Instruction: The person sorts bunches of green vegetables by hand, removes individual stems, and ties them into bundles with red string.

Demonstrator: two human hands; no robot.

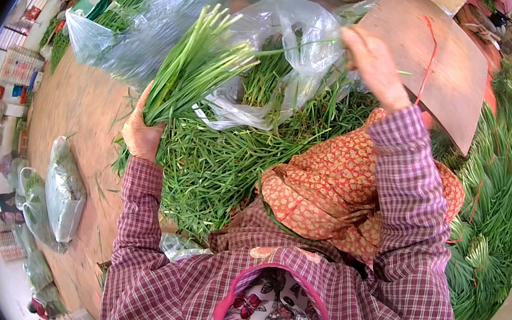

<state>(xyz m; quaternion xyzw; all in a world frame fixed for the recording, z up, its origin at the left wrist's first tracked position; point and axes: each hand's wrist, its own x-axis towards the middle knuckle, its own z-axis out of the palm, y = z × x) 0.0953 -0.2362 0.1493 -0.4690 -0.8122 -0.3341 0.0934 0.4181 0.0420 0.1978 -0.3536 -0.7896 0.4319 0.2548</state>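
My left hand (143, 133) is closed round a thick bunch of garlic chives (196, 66), its pale cut ends fanned up and to the right. Off to the right, my right hand (374, 64) is raised with the fingers pinched. A thin green blade (298, 47) runs from the pinch back toward the bunch; whether it is still among the others I cannot tell. Loose chive leaves (216, 161) lie in a deep heap below the bunch. Behind them stands an open clear plastic bag (313, 30) with more greens inside.
Stacked chives with red ties (491, 213) line the right side. A brown board (441, 55) with a red string (430, 47) leans at the upper right. Filled plastic bags (66, 186) stand on the brown floor (96, 223) at left. People sit at the far left.
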